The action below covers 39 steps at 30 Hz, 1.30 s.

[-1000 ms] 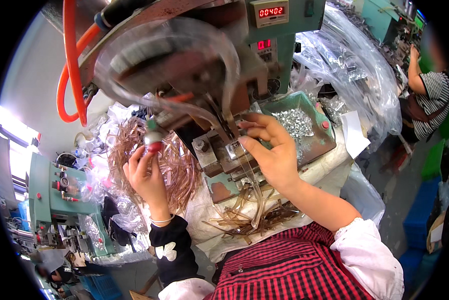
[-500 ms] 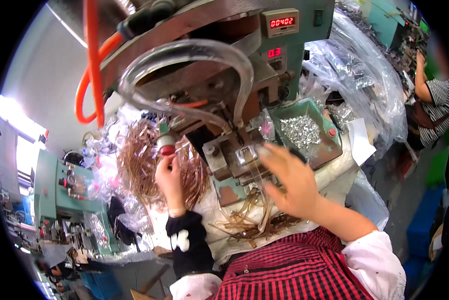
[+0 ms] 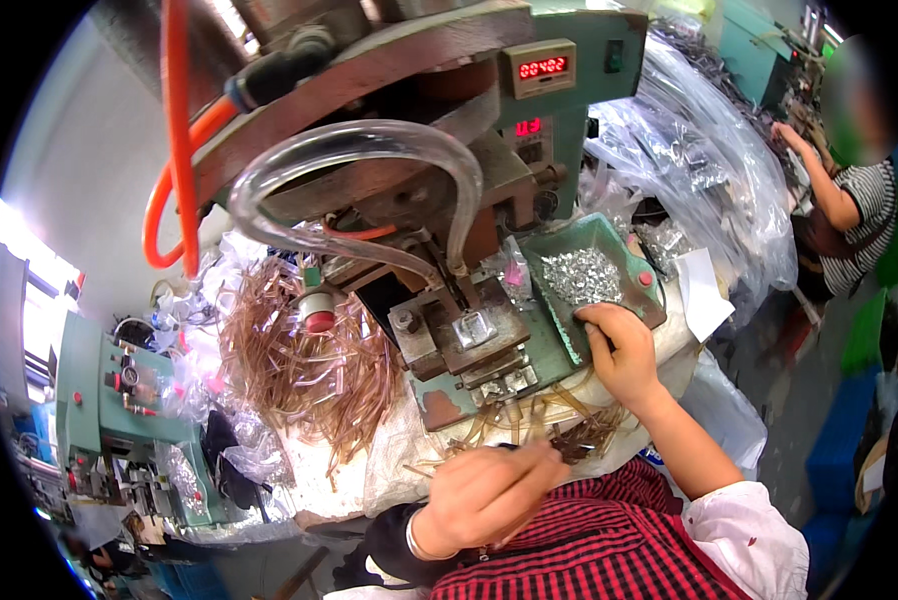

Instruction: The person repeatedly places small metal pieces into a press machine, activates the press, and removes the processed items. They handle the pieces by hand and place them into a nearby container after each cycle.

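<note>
My right hand (image 3: 621,357) is at the near right side of a green tray (image 3: 567,325) filled with small silvery metal pieces (image 3: 584,275). Its thumb and forefinger are pinched together; whatever lies between them is too small to tell. My left hand (image 3: 484,495) is low in front of the press, over the near edge of the table. Its fingers are drawn together, their tips blurred, and anything they hold is hidden. Between the hands and the press lie brown translucent strips (image 3: 559,405). A small shiny plate (image 3: 474,328) sits on the press's die block (image 3: 424,345).
A clear hose (image 3: 359,135) loops above the die, and an orange hose (image 3: 174,130) hangs at left. A red button (image 3: 319,320) stands beside a large heap of brown strips (image 3: 309,380). Clear plastic bags (image 3: 699,170) lie at right. Another person (image 3: 859,210) works at far right.
My left hand has left the red button and come down toward the table's near edge. My right hand has moved from the die to the green tray, its fingers closing. The view has shifted slightly.
</note>
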Available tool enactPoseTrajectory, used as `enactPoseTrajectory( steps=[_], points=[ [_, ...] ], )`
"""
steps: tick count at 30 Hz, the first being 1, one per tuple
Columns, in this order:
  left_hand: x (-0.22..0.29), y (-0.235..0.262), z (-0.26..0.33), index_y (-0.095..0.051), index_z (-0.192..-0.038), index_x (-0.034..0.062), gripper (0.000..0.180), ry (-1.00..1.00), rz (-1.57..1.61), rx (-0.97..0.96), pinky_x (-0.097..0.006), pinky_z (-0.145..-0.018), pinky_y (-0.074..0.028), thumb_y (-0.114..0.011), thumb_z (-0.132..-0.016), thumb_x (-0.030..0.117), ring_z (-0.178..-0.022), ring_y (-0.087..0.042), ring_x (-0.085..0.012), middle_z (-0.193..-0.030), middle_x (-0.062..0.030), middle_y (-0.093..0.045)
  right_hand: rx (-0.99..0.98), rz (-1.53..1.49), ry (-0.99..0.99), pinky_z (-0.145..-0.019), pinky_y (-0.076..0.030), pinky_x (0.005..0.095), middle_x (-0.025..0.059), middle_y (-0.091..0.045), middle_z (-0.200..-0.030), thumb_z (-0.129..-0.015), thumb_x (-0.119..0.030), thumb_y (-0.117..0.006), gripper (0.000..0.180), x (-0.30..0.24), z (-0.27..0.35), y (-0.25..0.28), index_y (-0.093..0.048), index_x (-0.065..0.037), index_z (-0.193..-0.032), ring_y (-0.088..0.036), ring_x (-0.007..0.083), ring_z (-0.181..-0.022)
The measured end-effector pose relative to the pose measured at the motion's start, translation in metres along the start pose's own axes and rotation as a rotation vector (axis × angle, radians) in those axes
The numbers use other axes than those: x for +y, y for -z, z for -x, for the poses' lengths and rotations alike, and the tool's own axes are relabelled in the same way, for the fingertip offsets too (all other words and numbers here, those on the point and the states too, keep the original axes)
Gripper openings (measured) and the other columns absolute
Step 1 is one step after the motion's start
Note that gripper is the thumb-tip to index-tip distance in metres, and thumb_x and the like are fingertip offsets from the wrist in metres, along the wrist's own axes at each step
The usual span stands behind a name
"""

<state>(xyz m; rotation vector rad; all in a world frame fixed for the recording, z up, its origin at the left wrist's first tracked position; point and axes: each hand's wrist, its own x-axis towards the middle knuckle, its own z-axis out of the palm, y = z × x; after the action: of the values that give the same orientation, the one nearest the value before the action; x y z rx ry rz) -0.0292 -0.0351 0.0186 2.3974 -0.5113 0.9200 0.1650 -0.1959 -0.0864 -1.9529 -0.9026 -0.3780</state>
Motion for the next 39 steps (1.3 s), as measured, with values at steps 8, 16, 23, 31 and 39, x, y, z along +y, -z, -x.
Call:
enactPoseTrajectory(
  steps=[8, 16, 23, 31, 39],
  points=[
    [-0.051, -0.013, -0.015, -0.074, -0.097, 0.0056, 0.029, -0.080, -0.381, 0.185, -0.027, -0.050, -0.047, -0.087, -0.072, 0.001, -0.061, -0.065, -0.0173, -0.094, -0.0101, -0.075, 0.118, -0.163, -0.171, -0.082, -0.053, 0.0357, 0.0157, -0.075, -0.103, -0.093, -0.007, -0.064, 0.019, 0.008, -0.036, 0.001, -0.073, -0.003, -0.109, -0.071, 0.0304, -0.094],
    [-0.057, -0.023, -0.012, -0.075, -0.096, 0.0065, 0.029, -0.087, -0.378, 0.218, -0.027, -0.049, -0.045, -0.087, -0.070, 0.000, -0.060, -0.064, -0.0174, -0.092, -0.0107, -0.076, -0.057, 0.020, -0.242, -0.078, -0.051, 0.0376, 0.0092, -0.068, -0.088, -0.082, -0.007, -0.074, 0.012, 0.015, -0.016, 0.021, -0.072, -0.005, -0.094, -0.065, 0.0282, -0.084],
    [-0.044, -0.026, -0.001, -0.076, -0.104, 0.0031, 0.033, 0.064, -0.296, 0.253, -0.028, -0.054, -0.049, -0.085, -0.073, -0.001, -0.066, -0.066, -0.0197, -0.104, -0.0147, -0.077, -0.127, 0.313, -0.160, -0.078, -0.048, 0.0429, 0.0065, -0.060, -0.089, -0.076, -0.012, -0.079, 0.013, 0.006, -0.009, 0.004, -0.072, -0.011, -0.087, -0.060, 0.0300, -0.094],
    [-0.031, 0.022, 0.059, -0.071, -0.105, -0.0042, 0.021, 0.571, -0.405, 0.566, -0.029, -0.070, -0.053, -0.068, -0.086, -0.012, -0.080, -0.069, -0.0202, -0.103, -0.0146, -0.074, 0.029, 0.210, -0.117, -0.074, -0.051, 0.0408, 0.0105, -0.068, -0.088, -0.083, -0.003, -0.072, 0.008, 0.014, -0.005, 0.003, -0.066, -0.003, -0.088, -0.065, 0.0313, -0.083],
    [-0.213, 0.043, 0.113, -0.076, -0.072, 0.0096, 0.043, 0.999, -1.136, 0.016, -0.044, -0.070, -0.049, -0.080, -0.078, 0.052, -0.082, -0.064, -0.0312, -0.081, -0.0094, -0.066, 0.043, -0.106, -0.266, -0.075, -0.052, 0.0329, 0.0109, -0.071, -0.089, -0.083, -0.002, -0.075, 0.015, 0.013, -0.022, -0.015, -0.072, -0.001, -0.098, -0.068, 0.0243, -0.082]
  ],
)
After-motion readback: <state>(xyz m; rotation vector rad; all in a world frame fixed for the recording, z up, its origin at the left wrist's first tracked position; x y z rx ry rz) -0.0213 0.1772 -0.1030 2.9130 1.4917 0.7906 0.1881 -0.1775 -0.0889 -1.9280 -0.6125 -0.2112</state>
